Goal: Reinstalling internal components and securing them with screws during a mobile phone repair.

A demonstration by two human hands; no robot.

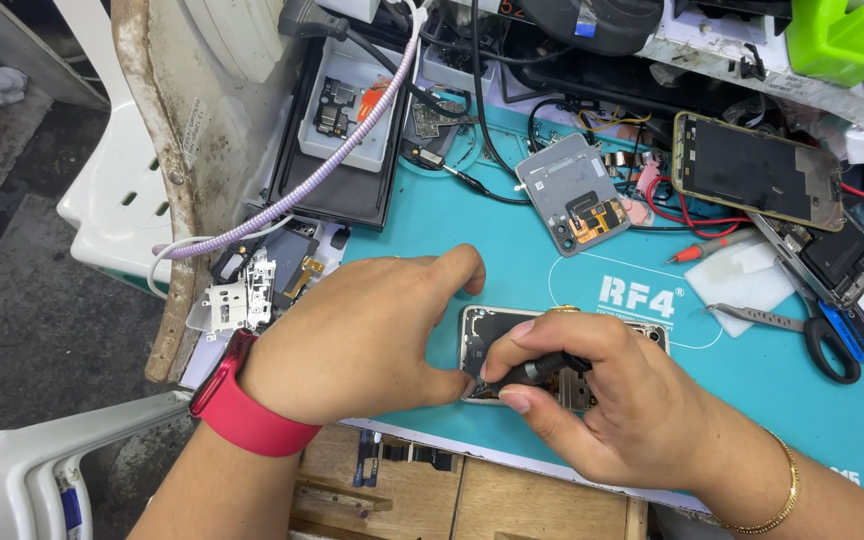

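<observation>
An opened phone body point(497, 325) with its insides showing lies on a teal work mat point(732, 400). My left hand point(362, 335), with a red wrist band, rests on the phone's left end, fingers curled against its edge. My right hand point(602, 395), with a gold bangle, grips a thin black tool point(537, 370) whose tip points down into the phone near my left fingertips. Both hands cover much of the phone.
A grey phone back panel point(572, 195) with an orange flex lies further back. A second opened phone point(757, 170) lies at the back right. Scissors point(832, 345), tweezers point(757, 317) and a white cloth point(747, 270) lie to the right. A white parts tray point(352, 100) and braided cable point(352, 150) are at the back left.
</observation>
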